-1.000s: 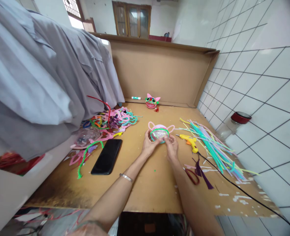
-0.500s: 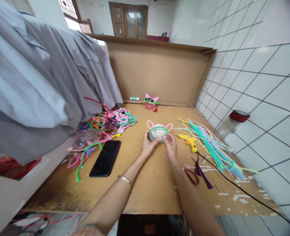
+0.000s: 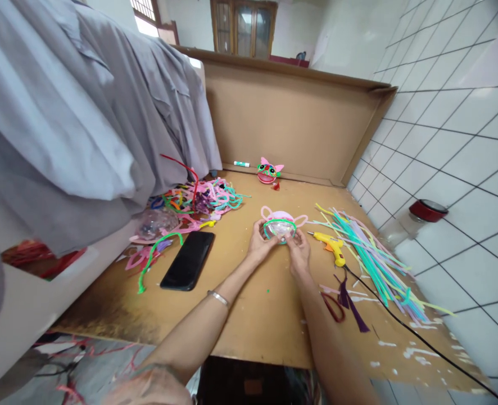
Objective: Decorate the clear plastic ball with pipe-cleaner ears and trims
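Head view, left to right. Grey cloth (image 3: 76, 112) hangs over the left edge of the brown cardboard work surface (image 3: 253, 320). Tangle of mixed-colour bent pipe cleaners (image 3: 202, 199) near it; bent green pipe cleaner (image 3: 156, 256) and black phone (image 3: 188, 260) lie flat just in front.

Centre: left hand (image 3: 259, 244) and right hand (image 3: 298, 253) both closed around a clear plastic dome with pink pipe-cleaner ears and a green pipe-cleaner rim (image 3: 279, 225), which rests on the board between them. Fingertips pinch the green rim at either side.

Far back by the cardboard wall: finished pink-eared face figure (image 3: 269, 171) and a small white-and-green marker (image 3: 241, 163).

Right: yellow glue gun (image 3: 331, 246) beside the right hand, then a spread of straight pastel pipe cleaners (image 3: 371, 256); red-lidded jar (image 3: 426, 210) against the tiled wall.

Judgement: step in hand is seating the green rim on the dome. Next move likely calls for steady pressure along the rim, dome kept from rolling.
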Motion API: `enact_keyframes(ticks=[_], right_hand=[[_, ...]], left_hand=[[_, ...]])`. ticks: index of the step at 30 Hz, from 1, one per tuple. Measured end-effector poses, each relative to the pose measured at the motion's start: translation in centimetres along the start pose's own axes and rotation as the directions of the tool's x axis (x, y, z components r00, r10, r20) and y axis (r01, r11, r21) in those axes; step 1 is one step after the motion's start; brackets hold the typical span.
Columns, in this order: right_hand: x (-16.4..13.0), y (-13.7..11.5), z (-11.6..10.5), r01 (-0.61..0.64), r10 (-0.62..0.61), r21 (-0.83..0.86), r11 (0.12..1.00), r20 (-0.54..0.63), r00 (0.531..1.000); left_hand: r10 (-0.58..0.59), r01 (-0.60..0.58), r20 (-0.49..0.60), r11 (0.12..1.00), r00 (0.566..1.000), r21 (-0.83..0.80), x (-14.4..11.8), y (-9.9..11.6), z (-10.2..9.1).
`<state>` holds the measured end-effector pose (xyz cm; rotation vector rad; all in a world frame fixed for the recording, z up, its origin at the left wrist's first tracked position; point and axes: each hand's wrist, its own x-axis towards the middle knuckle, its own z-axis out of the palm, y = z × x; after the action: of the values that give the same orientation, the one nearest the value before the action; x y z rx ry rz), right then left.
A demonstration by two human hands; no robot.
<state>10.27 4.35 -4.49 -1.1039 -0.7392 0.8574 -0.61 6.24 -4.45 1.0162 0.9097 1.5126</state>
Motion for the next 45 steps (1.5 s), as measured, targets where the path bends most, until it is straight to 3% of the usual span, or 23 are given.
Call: enact_keyframes(ticks=[5, 16, 29, 45], right_hand=[[0.32, 0.3, -0.02, 0.029, -0.029, -0.028, 0.999, 0.021, 0.999], [0.12, -0.23, -0.18, -0.005, 0.008, -0.051, 0.999, 0.05, 0.999], [0.44, 0.06, -0.19, -0.029, 0.028, -0.023, 0.999, -0.046, 0.999], [0.41, 0.19, -0.29, -0.008, 0.007, -0.021, 1.0, -0.083, 0.997]], left_hand=[[-0.011, 0.011, -0.029, 1.0, 1.0, 0.001, 0.37, -0.49, -0.04], [-0.033, 0.033, 0.019, 0.999, 0.999, 0.021, 0.38, -0.6, -0.31], [-0.01, 0.01, -0.02, 1.0, 1.0, 0.017, 0.4, -0.94, -0.39], [0.006, -0.006, -0.016, 1.0, 1.0, -0.002, 0.26, -0.88, -0.54]])
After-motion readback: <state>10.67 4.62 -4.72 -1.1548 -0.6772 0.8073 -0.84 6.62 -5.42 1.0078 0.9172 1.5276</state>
